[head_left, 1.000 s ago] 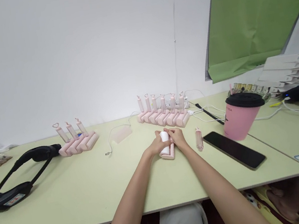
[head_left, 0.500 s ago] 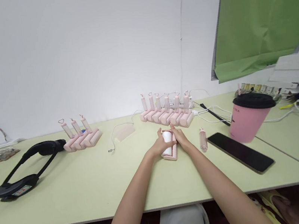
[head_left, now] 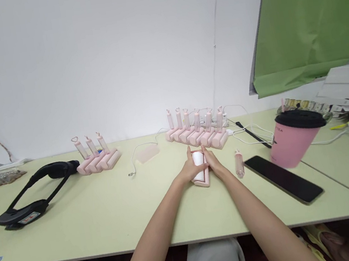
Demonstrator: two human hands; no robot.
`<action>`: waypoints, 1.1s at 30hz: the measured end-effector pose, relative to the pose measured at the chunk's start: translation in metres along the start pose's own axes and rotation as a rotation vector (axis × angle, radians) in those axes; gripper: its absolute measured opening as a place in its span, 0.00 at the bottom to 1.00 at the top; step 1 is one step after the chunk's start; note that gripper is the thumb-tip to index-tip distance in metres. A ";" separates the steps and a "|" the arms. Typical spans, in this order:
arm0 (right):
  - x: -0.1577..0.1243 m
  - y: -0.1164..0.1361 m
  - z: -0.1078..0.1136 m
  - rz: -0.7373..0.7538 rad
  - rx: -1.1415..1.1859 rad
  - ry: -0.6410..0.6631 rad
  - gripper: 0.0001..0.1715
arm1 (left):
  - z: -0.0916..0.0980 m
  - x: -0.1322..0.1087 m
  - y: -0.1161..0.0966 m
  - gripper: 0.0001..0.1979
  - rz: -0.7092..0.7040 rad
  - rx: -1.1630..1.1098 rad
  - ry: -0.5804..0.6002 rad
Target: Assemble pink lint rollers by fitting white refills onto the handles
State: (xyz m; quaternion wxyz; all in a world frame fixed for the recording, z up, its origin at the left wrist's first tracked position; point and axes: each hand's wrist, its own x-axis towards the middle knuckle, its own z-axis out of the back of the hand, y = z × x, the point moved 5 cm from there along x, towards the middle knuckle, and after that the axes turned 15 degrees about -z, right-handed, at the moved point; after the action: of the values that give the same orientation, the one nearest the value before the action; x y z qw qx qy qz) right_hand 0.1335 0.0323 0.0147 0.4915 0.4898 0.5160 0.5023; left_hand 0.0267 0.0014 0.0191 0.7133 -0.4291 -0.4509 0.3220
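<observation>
- Both hands are clamped on a pink casing (head_left: 206,178), which rests on the pale green tabletop (head_left: 110,224) straight ahead of the person; the left hand (head_left: 189,171) wraps its left side, the right hand (head_left: 212,162) its right side.
- A white cylinder (head_left: 199,166) lies in the casing, with the left thumb across it. For a steady hold, I would press evenly from both sides and leave the casing flat on the table; uneven pressure could tip the cylinder or make it slip.
- Near the right forearm is a loose pink bottle (head_left: 239,165); whether it stands or lies is hard to tell. A good working habit would be keeping elbows clear of it.
- Just beyond it to the right is a dark smartphone (head_left: 283,178), then a lidded pink drink cup (head_left: 293,147).
- Well apart on the left lies a black headset (head_left: 36,209).
- Farther back, a white USB cable (head_left: 133,165) trails beside a pale pink sheet (head_left: 147,153).
- Bottles with looped tops stand in two pink rows: three at left (head_left: 100,161), six at centre (head_left: 208,137).
- Behind rise a white wall (head_left: 115,47) and, to the right, a green blind (head_left: 314,29).
</observation>
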 end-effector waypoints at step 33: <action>-0.065 0.038 0.012 0.856 -1.706 0.173 0.07 | 0.071 0.004 0.040 0.21 0.125 -0.800 -0.680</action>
State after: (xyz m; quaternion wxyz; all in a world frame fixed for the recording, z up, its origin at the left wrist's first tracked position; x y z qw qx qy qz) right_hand 0.1486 -0.0320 0.0540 0.4177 0.0749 -0.2119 0.8803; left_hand -0.0403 0.0447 0.0011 0.2870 -0.5651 -0.7180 0.2876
